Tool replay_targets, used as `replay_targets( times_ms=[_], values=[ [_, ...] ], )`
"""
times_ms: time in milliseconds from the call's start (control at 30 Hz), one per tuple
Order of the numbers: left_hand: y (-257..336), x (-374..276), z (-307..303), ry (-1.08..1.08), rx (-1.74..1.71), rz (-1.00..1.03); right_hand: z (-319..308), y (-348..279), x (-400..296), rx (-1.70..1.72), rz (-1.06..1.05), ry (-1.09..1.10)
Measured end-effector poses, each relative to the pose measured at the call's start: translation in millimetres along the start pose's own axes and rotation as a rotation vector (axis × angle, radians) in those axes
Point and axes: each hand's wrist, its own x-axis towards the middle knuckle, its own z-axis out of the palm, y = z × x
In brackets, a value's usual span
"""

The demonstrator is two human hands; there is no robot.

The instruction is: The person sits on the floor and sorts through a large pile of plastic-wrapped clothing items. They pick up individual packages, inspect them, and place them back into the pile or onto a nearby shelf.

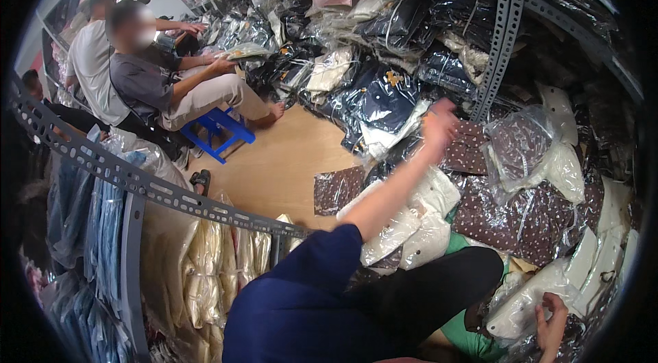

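Note:
My left hand [440,120] is stretched out, blurred, above the brown polka-dot packed garments [465,150]; its grip cannot be made out. Left of it lies a dark navy garment in clear plastic [390,98] with an orange print. My right hand [551,315] hovers at the lower right, fingers apart and holding nothing that I can see. Beside it is a white garment in a clear bag [519,311]. Between the hands spreads a larger bagged polka-dot pile [514,219], topped by a crumpled clear bag [524,142]. White packed garments [411,229] lie under my left forearm.
Perforated metal shelf posts [501,34] and a slotted rail [154,186] frame the space. Bagged clothes heap along the back. A person in a dark shirt [141,75] sits on a blue plastic stool [218,132], holding a packet; others are behind. Green fabric [470,335] lies near my leg.

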Motion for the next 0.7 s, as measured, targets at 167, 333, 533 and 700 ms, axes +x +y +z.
replay_targets(
  times_ms=[167, 333, 533, 700],
  values=[
    [144.1, 122.8, -80.7, 0.126, 0.465, 0.006, -10.4, -41.9, -2.9, -0.064, 0.013, 0.008],
    [189.8, 144.8, -55.4, 0.272, 0.808, 0.026, -13.8, -41.6, 3.1, -0.144, -0.024, 0.078],
    [174.9, 174.6, -76.3, 0.389, 0.180, -0.306, -9.6, -54.2, 7.0, -0.148, -0.090, 0.077],
    [155.8, 177.4, -79.0, 0.379, -0.021, -0.225, -13.8, -55.6, 2.3, -0.132, -0.052, 0.086]
  ],
)
